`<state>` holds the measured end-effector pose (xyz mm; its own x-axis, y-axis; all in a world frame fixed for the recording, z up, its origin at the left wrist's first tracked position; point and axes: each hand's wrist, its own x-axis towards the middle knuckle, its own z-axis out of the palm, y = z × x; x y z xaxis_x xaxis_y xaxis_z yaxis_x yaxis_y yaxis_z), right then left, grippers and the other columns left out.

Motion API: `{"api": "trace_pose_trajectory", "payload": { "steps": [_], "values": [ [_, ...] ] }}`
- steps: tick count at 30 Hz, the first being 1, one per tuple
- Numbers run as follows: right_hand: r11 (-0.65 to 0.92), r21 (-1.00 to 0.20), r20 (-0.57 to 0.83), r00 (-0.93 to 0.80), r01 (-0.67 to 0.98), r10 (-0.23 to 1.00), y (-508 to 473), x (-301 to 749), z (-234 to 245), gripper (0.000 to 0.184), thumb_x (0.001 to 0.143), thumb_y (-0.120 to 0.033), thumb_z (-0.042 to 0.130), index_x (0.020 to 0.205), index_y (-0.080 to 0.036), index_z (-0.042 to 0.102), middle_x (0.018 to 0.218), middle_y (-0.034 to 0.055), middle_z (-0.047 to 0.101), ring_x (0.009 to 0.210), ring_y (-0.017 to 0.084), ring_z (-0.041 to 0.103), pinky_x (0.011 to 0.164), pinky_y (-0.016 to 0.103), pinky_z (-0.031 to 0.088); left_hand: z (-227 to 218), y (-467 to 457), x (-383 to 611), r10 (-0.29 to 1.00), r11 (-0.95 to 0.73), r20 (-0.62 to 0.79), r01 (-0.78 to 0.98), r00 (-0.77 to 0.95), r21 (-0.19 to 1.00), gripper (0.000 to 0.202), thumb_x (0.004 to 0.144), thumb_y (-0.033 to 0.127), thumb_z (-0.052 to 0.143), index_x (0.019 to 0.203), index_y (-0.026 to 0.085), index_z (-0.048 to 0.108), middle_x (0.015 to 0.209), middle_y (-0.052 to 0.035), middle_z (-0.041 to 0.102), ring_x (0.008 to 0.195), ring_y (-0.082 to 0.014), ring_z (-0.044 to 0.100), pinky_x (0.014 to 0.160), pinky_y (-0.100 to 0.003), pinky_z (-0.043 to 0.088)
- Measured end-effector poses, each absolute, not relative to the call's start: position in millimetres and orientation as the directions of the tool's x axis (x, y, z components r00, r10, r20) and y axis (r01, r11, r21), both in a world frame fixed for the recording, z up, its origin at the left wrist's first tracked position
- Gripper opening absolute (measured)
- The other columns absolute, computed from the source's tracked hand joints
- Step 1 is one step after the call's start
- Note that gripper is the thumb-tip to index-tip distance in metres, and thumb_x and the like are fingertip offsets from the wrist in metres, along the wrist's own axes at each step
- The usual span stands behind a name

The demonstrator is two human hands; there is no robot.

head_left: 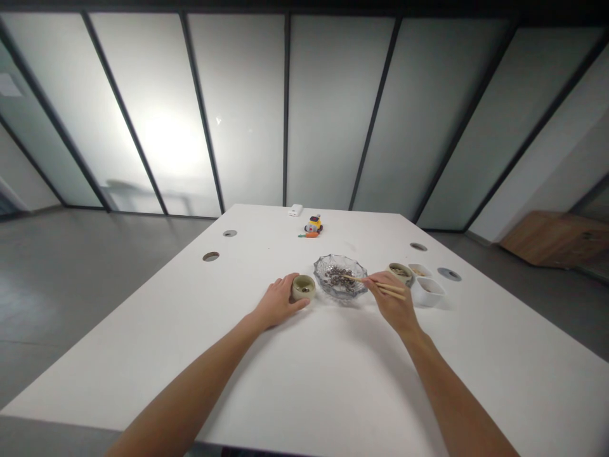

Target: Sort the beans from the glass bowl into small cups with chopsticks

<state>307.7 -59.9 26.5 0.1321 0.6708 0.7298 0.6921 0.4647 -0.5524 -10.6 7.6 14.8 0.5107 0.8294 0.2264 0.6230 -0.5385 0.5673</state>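
My left hand rests on the white table with its fingers curled round a small greenish cup. My right hand grips a pair of wooden chopsticks. Their tips reach into a clear glass bowl that holds several dark beans. The bowl stands between the two hands, just right of the cup.
Right of my right hand stand another small greenish cup and two white square dishes. A small yellow toy and a white box sit at the table's far edge. Round cable holes dot the tabletop.
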Motion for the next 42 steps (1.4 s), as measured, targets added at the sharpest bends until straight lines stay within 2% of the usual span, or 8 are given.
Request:
{"api": "trace_pose_trajectory", "payload": {
  "steps": [5, 9, 12, 15, 19, 21, 27, 42],
  "values": [
    [0.449, -0.618, 0.738, 0.279, 0.645, 0.615, -60, 305, 31, 0.044, 0.098, -0.066, 0.07, 0.082, -0.025, 0.077, 0.082, 0.005, 0.076, 0.079, 0.023, 0.07, 0.079, 0.044, 0.061, 14, 9, -9, 0.838, -0.526, 0.211, 0.643, 0.503, 0.556, 0.064, 0.093, 0.047, 0.077, 0.149, 0.025, 0.055, 0.142, -0.0126, 0.07, 0.127, -0.0375, 0.067, 0.109, -0.051, 0.052],
    [0.557, -0.778, 0.626, 0.434, 0.291, 0.648, -59, 286, 33, 0.038, 0.095, -0.06, 0.076, 0.085, -0.024, 0.074, 0.085, 0.0052, 0.075, 0.074, 0.024, 0.073, 0.078, 0.049, 0.068, 15, 8, -8, 0.84, -0.521, 0.206, 0.641, 0.502, 0.564, 0.063, 0.093, 0.048, 0.076, 0.149, 0.026, 0.055, 0.14, -0.0116, 0.071, 0.127, -0.0377, 0.067, 0.109, -0.051, 0.052],
    [0.543, -0.822, 0.564, 0.382, 0.173, 0.732, -59, 272, 31, 0.037, 0.093, -0.06, 0.079, 0.085, -0.024, 0.074, 0.086, 0.0052, 0.075, 0.073, 0.025, 0.075, 0.077, 0.05, 0.069, 16, 8, -8, 0.835, -0.53, 0.213, 0.639, 0.507, 0.558, 0.064, 0.094, 0.049, 0.075, 0.149, 0.026, 0.055, 0.14, -0.0121, 0.071, 0.127, -0.0382, 0.066, 0.109, -0.052, 0.052],
    [0.515, -0.806, 0.592, 0.359, 0.293, 0.722, -61, 271, 31, 0.038, 0.095, -0.062, 0.075, 0.087, -0.025, 0.075, 0.083, 0.0058, 0.075, 0.07, 0.024, 0.074, 0.071, 0.045, 0.067, 16, 8, -9, 0.833, -0.537, 0.231, 0.634, 0.503, 0.556, 0.063, 0.094, 0.049, 0.075, 0.148, 0.025, 0.056, 0.141, -0.0128, 0.07, 0.127, -0.0379, 0.067, 0.11, -0.052, 0.052],
    [0.463, -0.62, 0.743, 0.284, 0.633, 0.607, -62, 286, 30, 0.041, 0.101, -0.062, 0.068, 0.086, -0.024, 0.077, 0.083, 0.0064, 0.076, 0.079, 0.025, 0.072, 0.075, 0.041, 0.062, 15, 9, -9, 0.839, -0.528, 0.222, 0.642, 0.497, 0.556, 0.063, 0.093, 0.047, 0.076, 0.149, 0.024, 0.055, 0.14, -0.0137, 0.071, 0.128, -0.038, 0.067, 0.111, -0.053, 0.051],
    [0.452, -0.545, 0.772, 0.211, 0.706, 0.6, -60, 292, 26, 0.044, 0.103, -0.063, 0.064, 0.087, -0.024, 0.077, 0.084, 0.0066, 0.077, 0.081, 0.024, 0.071, 0.076, 0.04, 0.061, 15, 9, -9, 0.837, -0.529, 0.217, 0.642, 0.502, 0.554, 0.063, 0.094, 0.046, 0.075, 0.15, 0.024, 0.054, 0.141, -0.014, 0.07, 0.129, -0.038, 0.066, 0.111, -0.053, 0.051],
    [0.451, -0.497, 0.768, 0.134, 0.741, 0.626, -52, 295, 13, 0.053, 0.105, -0.068, 0.057, 0.086, -0.023, 0.077, 0.085, 0.0083, 0.077, 0.081, 0.025, 0.072, 0.076, 0.041, 0.06, 17, 8, -10, 0.832, -0.535, 0.212, 0.642, 0.513, 0.549, 0.06, 0.096, 0.048, 0.073, 0.148, 0.024, 0.055, 0.14, -0.0145, 0.07, 0.128, -0.0379, 0.066, 0.109, -0.052, 0.052],
    [0.469, -0.477, 0.778, 0.108, 0.744, 0.619, -51, 296, 7, 0.047, 0.106, -0.063, 0.059, 0.09, -0.023, 0.078, 0.089, 0.0095, 0.076, 0.083, 0.025, 0.071, 0.077, 0.039, 0.06, 17, 9, -9, 0.827, -0.544, 0.22, 0.638, 0.517, 0.545, 0.06, 0.095, 0.047, 0.073, 0.147, 0.025, 0.055, 0.142, -0.0131, 0.07, 0.128, -0.0369, 0.066, 0.111, -0.053, 0.051]
  ]
}}
